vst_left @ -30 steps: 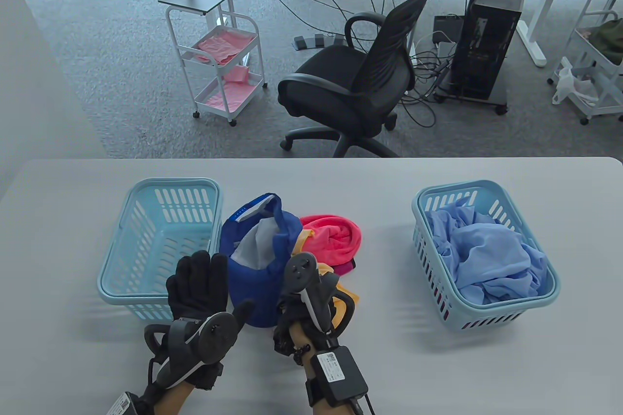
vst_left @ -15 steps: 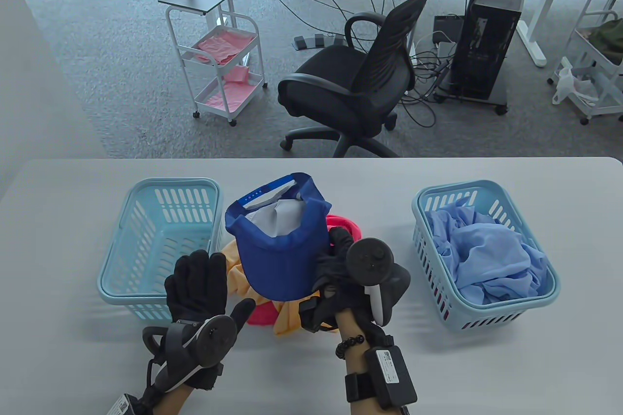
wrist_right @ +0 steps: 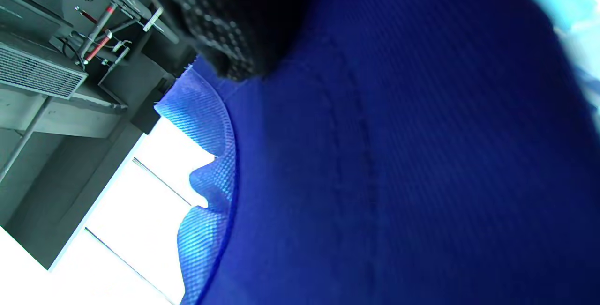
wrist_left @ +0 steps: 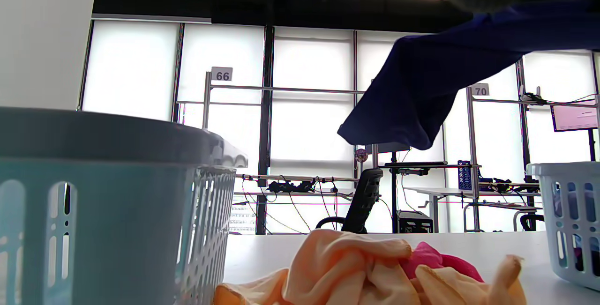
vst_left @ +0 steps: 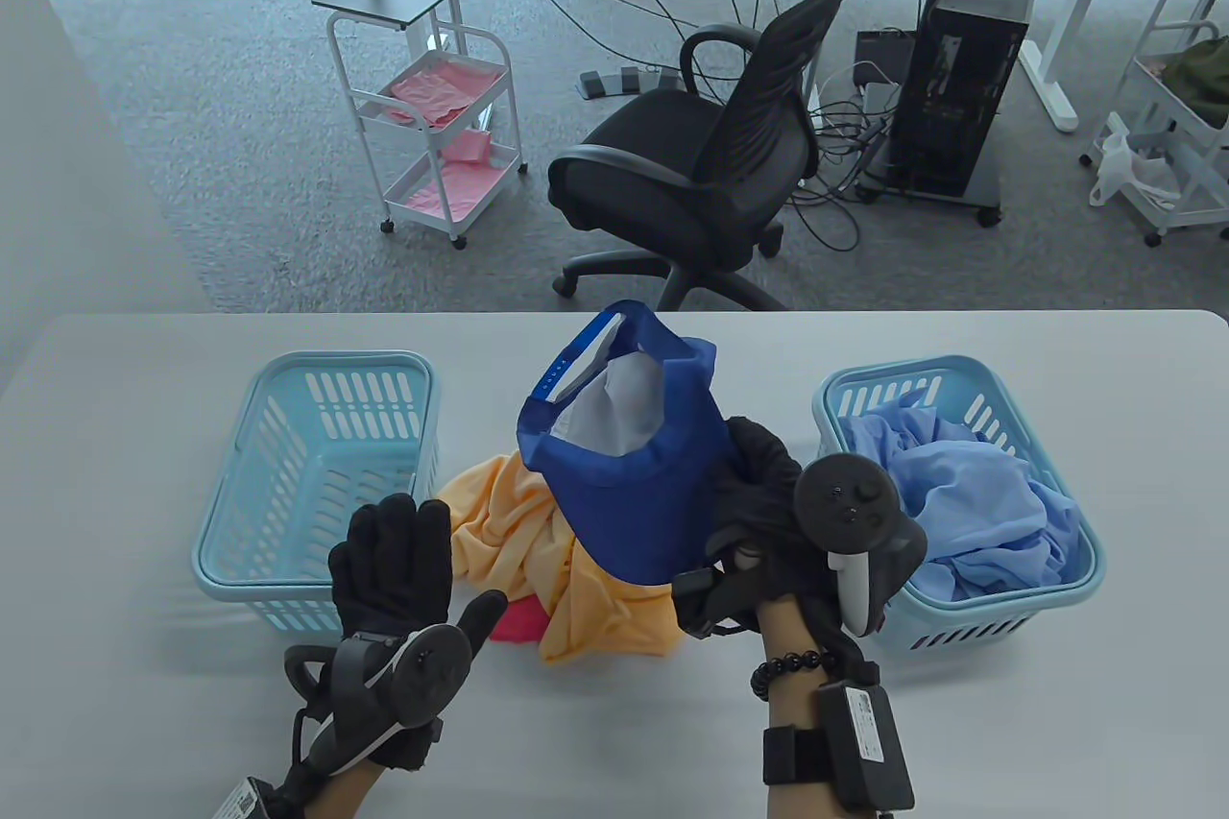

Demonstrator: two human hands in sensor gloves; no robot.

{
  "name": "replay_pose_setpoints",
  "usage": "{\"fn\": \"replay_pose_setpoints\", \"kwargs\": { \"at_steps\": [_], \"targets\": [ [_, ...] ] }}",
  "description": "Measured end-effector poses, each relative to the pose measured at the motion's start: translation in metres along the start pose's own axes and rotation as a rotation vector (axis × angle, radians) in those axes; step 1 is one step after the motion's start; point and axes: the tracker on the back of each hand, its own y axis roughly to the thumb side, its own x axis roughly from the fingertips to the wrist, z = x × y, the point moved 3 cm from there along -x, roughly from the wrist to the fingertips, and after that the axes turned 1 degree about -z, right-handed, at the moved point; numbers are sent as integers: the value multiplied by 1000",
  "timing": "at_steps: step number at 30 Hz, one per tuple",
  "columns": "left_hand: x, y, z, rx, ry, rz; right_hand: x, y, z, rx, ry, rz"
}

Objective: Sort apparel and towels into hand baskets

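My right hand (vst_left: 759,497) grips a dark blue cap (vst_left: 634,483) by its side and holds it above the table, between the cloth pile and the right basket (vst_left: 960,613). The cap (wrist_right: 398,155) fills the right wrist view and hangs at the top right of the left wrist view as the cap (wrist_left: 422,94). An orange cloth (vst_left: 586,608) and a pink cloth (vst_left: 518,622) lie on the table under it. My left hand (vst_left: 398,560) hovers open, palm down, by the left basket (vst_left: 230,560), which holds nothing. The right basket contains light blue fabric (vst_left: 970,502).
An office chair (vst_left: 701,176) and a white trolley (vst_left: 432,118) stand on the carpet beyond the table's far edge. A computer tower (vst_left: 960,89) with cables stands further right. In the left wrist view the left basket's wall (wrist_left: 117,211) is close on the left.
My right hand lifted the blue cap off the pile and carried it right, toward the right basket, uncovering the orange cloth. The left hand stayed in place.
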Motion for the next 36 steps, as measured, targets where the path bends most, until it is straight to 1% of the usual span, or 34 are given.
{"fn": "replay_pose_setpoints", "kwargs": {
  "at_steps": [3, 11, 12, 15, 19, 21, 23, 27, 29, 32, 33, 36],
  "targets": [
    [0, 0, 0, 2, 0, 1, -7, 5, -22, -4, -42, -5],
    [2, 5, 3, 0, 9, -17, -36, 5, -89, 78, -158, -4],
    [2, 6, 2, -1, 8, -19, -38, 4, -94, 85, -165, -6],
    [1, 6, 3, -4, 12, -18, -49, -3, -120, 121, -200, 27],
    [1, 5, 2, -5, 14, -11, -57, -18, -148, 221, -235, 64],
    [0, 4, 3, -7, 15, -9, -59, -28, -158, 266, -255, 98],
    [-2, 3, 4, -10, 22, -2, -61, -40, -164, 327, -269, 122],
    [-1, 0, 7, 1, 27, 3, -64, -62, -168, 465, -297, 187],
    [-1, -1, 7, -2, 31, 8, -64, -71, -164, 554, -305, 214],
    [-2, -3, 6, -11, 29, 16, -63, -81, -152, 749, -304, 219],
    [-2, -3, 5, -13, 27, 16, -64, -86, -145, 808, -282, 223],
    [-2, -1, 3, -15, 13, 5, -66, -93, -134, 872, -261, 234]
  ]
}}
